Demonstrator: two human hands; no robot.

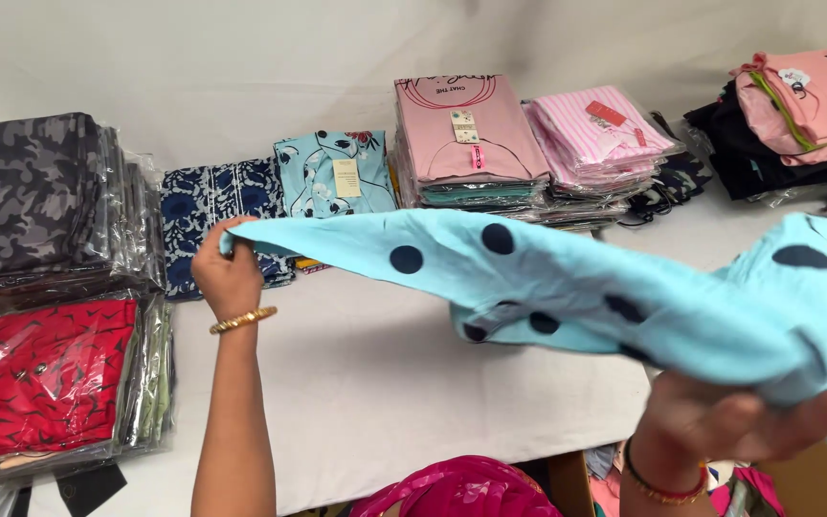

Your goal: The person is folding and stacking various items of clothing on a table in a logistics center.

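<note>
Both hands hold one light-blue cloth (567, 287) with dark dots, stretched in the air above the desk (375, 383). Left hand (229, 273), with a gold bangle (242, 320) at the wrist, has its grip closed on one end of the cloth, fingers curled over the edge. Right hand (739, 421), low at the right with a red-and-gold bangle (658, 483), has its grip closed under the bunched other end, fingers pressed together along the fabric. Between them the cloth sags and folds on itself, clear of the white desk cover. Behind it, along the far edge of the desk, lie stacks of folded clothes: a dark-blue print pile (212, 215), a pale-blue flowered pile (335, 172), a pink pile (466, 129) with a paper tag, a pink-striped pile (595, 144), and at the far right a pink-and-black pile (796, 115). At the left stand packed stacks in clear wrap, a grey camouflage stack (31, 196) above a red stack (40, 378). Pink fabric (461, 488) shows at the bottom edge, near the person.
</note>
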